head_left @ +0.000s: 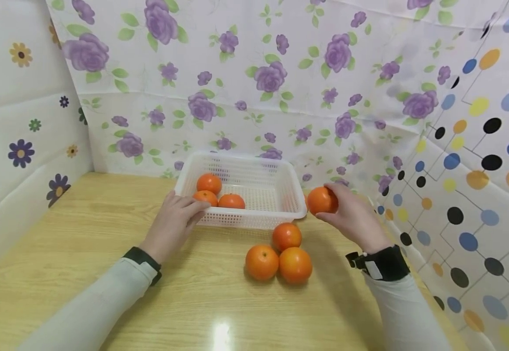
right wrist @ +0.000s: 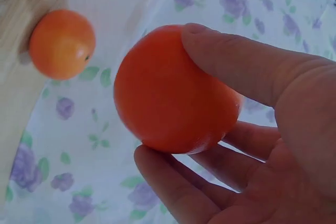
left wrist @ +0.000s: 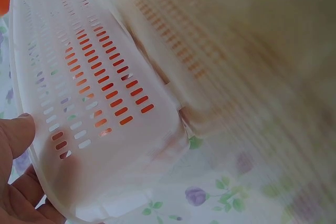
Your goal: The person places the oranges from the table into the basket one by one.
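My left hand (head_left: 176, 222) grips the front left rim of a white perforated plastic basket (head_left: 276, 220); in the left wrist view the thumb (left wrist: 18, 132) lies on one side of the rim and the fingers curl under the other. Inside the basket's left part sit three oranges (head_left: 209, 183). My right hand (head_left: 354, 212) holds a glossy red-orange orange (head_left: 322, 200) just beyond the basket's right end, the thumb on one side and the fingers on the other. Three more oranges (head_left: 295, 265) lie close together on the table in front of the basket.
The wooden table (head_left: 83, 234) carries the basket near its back edge. Behind it hangs a cloth with purple roses (head_left: 272, 78). A flower-patterned cloth (head_left: 17, 112) stands at the left and a dotted cloth (head_left: 478, 204) at the right.
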Demonstrator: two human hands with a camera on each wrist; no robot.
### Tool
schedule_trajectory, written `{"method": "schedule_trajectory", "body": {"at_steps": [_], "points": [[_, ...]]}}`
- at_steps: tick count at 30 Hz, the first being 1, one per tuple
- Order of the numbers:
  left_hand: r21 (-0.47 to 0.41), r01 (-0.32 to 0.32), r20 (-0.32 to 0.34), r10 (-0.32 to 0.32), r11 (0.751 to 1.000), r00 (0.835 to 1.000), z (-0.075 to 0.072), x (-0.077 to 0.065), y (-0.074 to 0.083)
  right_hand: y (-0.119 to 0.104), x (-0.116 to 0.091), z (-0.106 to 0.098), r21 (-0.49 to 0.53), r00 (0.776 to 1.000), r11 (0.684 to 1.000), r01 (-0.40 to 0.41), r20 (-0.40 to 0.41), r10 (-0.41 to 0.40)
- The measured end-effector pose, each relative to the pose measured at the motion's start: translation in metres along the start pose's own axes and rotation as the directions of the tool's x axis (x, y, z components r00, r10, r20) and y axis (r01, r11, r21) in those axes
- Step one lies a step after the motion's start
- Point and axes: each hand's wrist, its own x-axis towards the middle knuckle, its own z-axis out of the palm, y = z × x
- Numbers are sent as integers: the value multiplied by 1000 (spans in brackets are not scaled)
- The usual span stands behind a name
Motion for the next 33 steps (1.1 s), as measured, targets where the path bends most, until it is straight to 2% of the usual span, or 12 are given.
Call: {"method": "schedule_trajectory", "body": {"at_steps": [8,16,21,25,28,33], "points": [[14,-1,14,1,1000,1000,0,0,-1,-32,19,4,-5,988,988,153,0,-153],[16,13,22,-14,1000,1000,1,1,0,-55,42,9,-39,970,969,242,14,-242],[24,-6,8,6,1000,1000,0,1,1,-61,54,13,-19,971,971,237,44,-236],[27,-26,-9,26,999,1000,2,1,2,-63,60,18,-2,974,980,198,111,-197],[21,-15,-5,16,1000,1000,2,2,3,-66,67,20,-16,970,981,193,157,-188],[5,9,0,-9,1000,1000,1,1,3,-70,81,24,-63,962,975,212,188,-197]]}}
